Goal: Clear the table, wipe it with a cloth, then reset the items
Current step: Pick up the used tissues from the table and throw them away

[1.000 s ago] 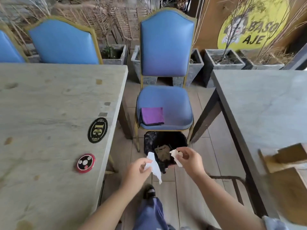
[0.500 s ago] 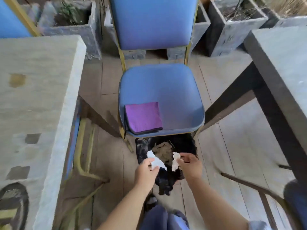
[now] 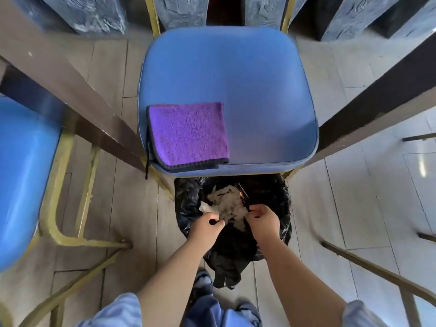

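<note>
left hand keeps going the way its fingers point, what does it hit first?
Most likely the crumpled paper waste in the black bin bag, just ahead of the left hand, which pinches a white tissue scrap. Depth is unclear.

No text, label, brand, number or sign can be read anywhere in this view.
</note>
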